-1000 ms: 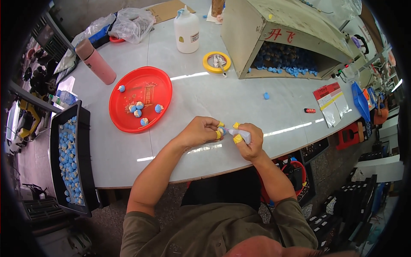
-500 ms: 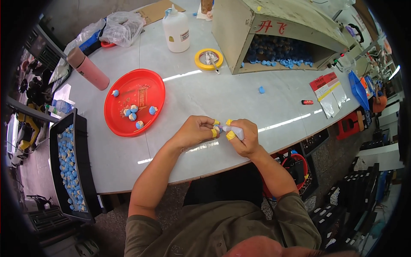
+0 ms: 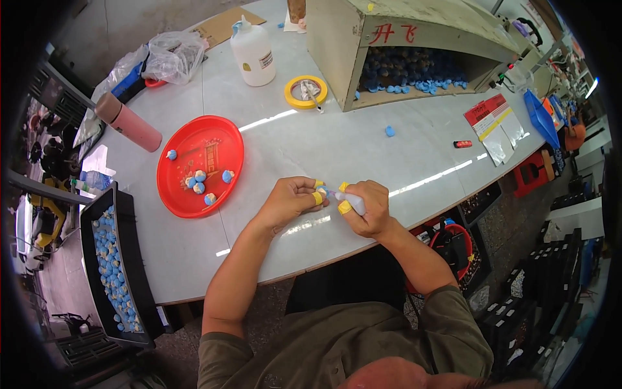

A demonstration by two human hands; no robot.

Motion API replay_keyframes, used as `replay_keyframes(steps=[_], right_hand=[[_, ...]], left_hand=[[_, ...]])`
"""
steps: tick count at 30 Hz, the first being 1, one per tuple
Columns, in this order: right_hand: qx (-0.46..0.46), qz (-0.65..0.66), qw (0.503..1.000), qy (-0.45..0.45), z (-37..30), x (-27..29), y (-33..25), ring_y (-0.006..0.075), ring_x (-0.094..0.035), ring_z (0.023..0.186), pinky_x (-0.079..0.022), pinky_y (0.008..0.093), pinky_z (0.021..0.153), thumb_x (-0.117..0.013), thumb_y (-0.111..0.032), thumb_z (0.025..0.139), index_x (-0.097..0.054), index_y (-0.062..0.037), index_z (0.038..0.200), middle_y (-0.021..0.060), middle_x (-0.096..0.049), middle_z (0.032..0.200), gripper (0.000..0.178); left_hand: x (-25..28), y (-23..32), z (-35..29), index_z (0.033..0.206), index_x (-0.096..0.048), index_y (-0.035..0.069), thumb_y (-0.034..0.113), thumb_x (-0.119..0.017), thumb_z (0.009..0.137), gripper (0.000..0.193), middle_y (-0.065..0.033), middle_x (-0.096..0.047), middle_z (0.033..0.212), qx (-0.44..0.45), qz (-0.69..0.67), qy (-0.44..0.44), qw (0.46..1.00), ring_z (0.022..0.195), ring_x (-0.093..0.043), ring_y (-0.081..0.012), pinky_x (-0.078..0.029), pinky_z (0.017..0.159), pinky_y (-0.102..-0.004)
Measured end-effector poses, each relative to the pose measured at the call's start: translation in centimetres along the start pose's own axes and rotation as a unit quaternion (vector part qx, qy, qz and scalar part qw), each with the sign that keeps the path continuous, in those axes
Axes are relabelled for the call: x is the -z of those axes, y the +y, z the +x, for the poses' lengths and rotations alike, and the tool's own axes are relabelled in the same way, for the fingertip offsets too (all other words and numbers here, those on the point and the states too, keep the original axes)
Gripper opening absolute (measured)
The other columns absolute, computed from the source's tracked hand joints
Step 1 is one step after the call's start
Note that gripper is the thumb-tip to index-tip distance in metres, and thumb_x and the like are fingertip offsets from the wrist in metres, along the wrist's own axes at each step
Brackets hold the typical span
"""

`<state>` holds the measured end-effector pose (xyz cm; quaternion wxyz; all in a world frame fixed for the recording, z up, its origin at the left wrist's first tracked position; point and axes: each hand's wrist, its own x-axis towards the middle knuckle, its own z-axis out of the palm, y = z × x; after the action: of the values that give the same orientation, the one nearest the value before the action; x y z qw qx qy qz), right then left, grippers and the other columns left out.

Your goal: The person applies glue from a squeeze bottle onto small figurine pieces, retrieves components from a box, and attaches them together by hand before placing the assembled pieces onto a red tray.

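Observation:
My left hand [image 3: 293,201], yellow tape around its fingertips, pinches a small blue-and-white ball-shaped piece [image 3: 322,190] above the table's front part. Closed around a small translucent squeeze bottle [image 3: 355,202] is my right hand [image 3: 370,211], with yellow tape on its thumb and forefinger. The bottle's nozzle points left at the piece; whether they touch is too small to tell. To the left of my hands, a round red plate [image 3: 167,189] carries several blue-and-cream balls [image 3: 199,176].
A black bin [image 3: 150,285] of similar balls stands at the left edge. Behind are a pink flask [image 3: 139,129], a white bottle [image 3: 254,58] and a yellow tape roll [image 3: 293,100]. A beige box [image 3: 334,48] holds many blue pieces. One blue cap [image 3: 390,131] lies near a red tube [image 3: 462,144].
The whole view has shifted slightly. My hands stay close together with the same piece and squeeze bottle, the gap between their fingertips a little wider.

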<state>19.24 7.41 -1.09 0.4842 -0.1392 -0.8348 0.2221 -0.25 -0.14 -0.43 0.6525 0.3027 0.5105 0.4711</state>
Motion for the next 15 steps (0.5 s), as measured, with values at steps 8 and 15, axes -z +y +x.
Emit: replay_keyframes(steps=[8,15], right_hand=[[0.018,-0.021,1.0,-0.014,0.36,0.07,-0.46,0.0253,-0.056,0.05,-0.044,0.033,0.05,-0.07,-0.01,0.068,-0.061,-0.0016,0.082,0.0105,-0.063,0.068,0.018],[0.011,-0.011,1.0,-0.002,0.09,0.08,-0.27,0.0254,-0.055,0.049,-0.044,0.0329,0.049,-0.069,-0.009,0.068,-0.061,-0.0018,0.081,0.0103,-0.062,0.066,0.017]], left_hand=[[-0.05,-0.09,0.02,0.114,-0.054,-0.012,0.004,-0.064,0.087,0.033,-0.0154,-0.064,0.102,0.0,-0.022,0.008,1.0,0.093,-0.067,-0.0206,-0.056,0.078,-0.0239],[-0.05,-0.12,0.05,0.115,-0.053,-0.012,0.004,-0.065,0.087,0.035,-0.0156,-0.064,0.103,0.0,-0.016,0.011,1.0,0.093,-0.067,-0.0209,-0.056,0.078,-0.0243]])
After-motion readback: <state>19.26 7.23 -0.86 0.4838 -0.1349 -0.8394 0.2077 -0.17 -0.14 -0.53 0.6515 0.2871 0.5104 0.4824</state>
